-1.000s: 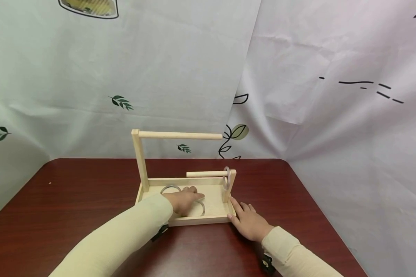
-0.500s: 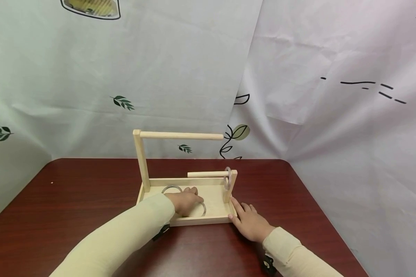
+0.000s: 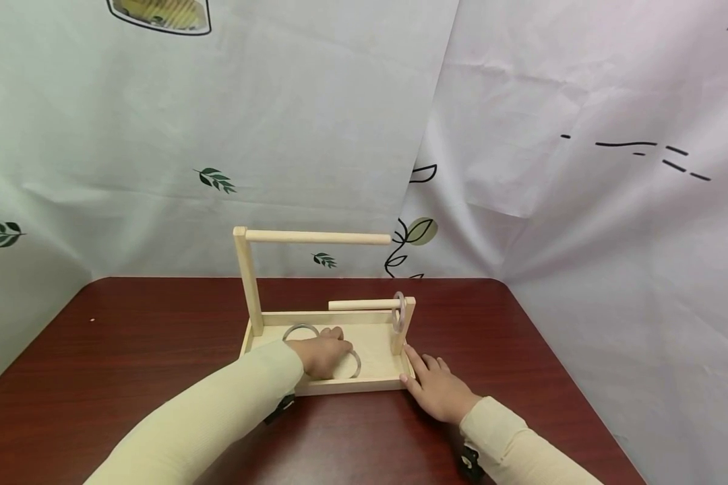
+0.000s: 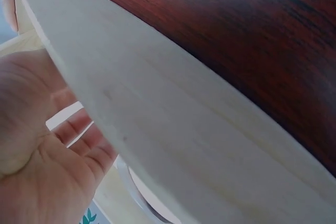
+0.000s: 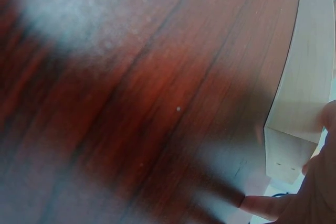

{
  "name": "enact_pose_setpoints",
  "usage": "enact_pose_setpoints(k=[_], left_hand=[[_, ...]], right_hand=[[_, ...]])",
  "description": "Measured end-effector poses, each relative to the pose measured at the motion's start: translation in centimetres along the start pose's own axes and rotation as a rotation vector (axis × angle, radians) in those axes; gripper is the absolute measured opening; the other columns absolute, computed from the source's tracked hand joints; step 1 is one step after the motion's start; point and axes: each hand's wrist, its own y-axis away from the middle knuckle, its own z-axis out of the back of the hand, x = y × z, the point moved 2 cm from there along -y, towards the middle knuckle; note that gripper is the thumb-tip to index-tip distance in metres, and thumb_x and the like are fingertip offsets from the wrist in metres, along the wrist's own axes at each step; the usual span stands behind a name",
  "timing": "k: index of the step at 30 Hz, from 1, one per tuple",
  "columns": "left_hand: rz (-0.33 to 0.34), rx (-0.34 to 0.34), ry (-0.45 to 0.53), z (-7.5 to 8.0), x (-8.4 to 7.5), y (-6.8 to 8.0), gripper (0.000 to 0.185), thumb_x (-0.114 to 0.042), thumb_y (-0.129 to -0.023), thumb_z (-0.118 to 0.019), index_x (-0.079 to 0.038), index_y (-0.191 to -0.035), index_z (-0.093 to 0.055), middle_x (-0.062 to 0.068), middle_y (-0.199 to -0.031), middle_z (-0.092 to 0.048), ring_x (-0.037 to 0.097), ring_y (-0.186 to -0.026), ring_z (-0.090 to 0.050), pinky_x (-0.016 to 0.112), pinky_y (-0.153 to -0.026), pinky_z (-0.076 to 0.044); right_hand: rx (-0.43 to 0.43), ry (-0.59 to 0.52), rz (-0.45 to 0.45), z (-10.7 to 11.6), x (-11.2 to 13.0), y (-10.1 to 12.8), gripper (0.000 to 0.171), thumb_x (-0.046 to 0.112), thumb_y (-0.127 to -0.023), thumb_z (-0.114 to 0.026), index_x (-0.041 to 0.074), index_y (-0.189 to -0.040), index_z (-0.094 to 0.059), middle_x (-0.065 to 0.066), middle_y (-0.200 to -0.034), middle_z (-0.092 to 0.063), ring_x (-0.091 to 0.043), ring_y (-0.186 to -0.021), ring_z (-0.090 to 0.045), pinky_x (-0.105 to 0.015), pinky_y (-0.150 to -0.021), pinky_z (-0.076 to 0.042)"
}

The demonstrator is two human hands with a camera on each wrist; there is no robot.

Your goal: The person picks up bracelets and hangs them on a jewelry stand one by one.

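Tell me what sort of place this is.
Probably a makeshift recording setup, not a lived-in room: printed sheets hang as a backdrop around a dark red table that holds a wooden ring-and-peg tray.

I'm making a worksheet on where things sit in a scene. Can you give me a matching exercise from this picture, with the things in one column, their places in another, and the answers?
Things
1. left hand
2. right hand
3. ring by the short post
4. long dowel

Places
A. on the table, against the tray's right front corner
B. hanging on the short dowel
C. inside the wooden tray, on a metal ring
D. on top of the tall post

Pairs: 1-C, 2-A, 3-B, 4-D
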Motion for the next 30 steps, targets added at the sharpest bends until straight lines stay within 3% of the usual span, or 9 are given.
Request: enact_pose_setpoints(k=[11, 23, 30], left_hand=[[0.035, -0.068, -0.003, -0.3, 0.3, -0.3, 0.038, -0.015, -0.069, -0.081, -0.003, -0.100, -0.064, 0.006, -0.098, -0.048, 0.019, -0.087, -0.043, 0.033, -0.077, -0.041], [0.017, -0.165, 0.008, -0.2, 0.9, -0.2, 0.036, -0.022, -0.065, -0.082, -0.002, -0.088, -0.063, 0.007, -0.089, -0.047, 0.021, -0.084, -0.046, 0.035, -0.076, -0.044], [-0.019, -0.217, 0.016, 0.1, 1.3, -0.2, 0.042, -0.021, -0.059, -0.083, -0.001, -0.089, -0.062, 0.008, -0.089, -0.046, 0.019, -0.082, -0.044, 0.033, -0.074, -0.045]], right_hand=[[0.001, 0.005, 0.006, 0.2, 0.1, 0.1, 0.061, 0.045, -0.101, -0.042, 0.016, -0.153, -0.028, -0.026, -0.137, -0.045, -0.055, -0.127, -0.039, -0.061, -0.095, -0.040], [-0.014, 0.001, 0.017, 0.2, 0.2, 0.2, 0.061, 0.045, -0.101, -0.042, 0.015, -0.153, -0.029, -0.026, -0.137, -0.045, -0.055, -0.126, -0.039, -0.061, -0.096, -0.039], [-0.015, -0.004, 0.008, 0.1, 0.3, 0.2, 0.060, 0.044, -0.101, -0.043, 0.016, -0.153, -0.030, -0.026, -0.138, -0.045, -0.055, -0.127, -0.039, -0.061, -0.097, -0.039]])
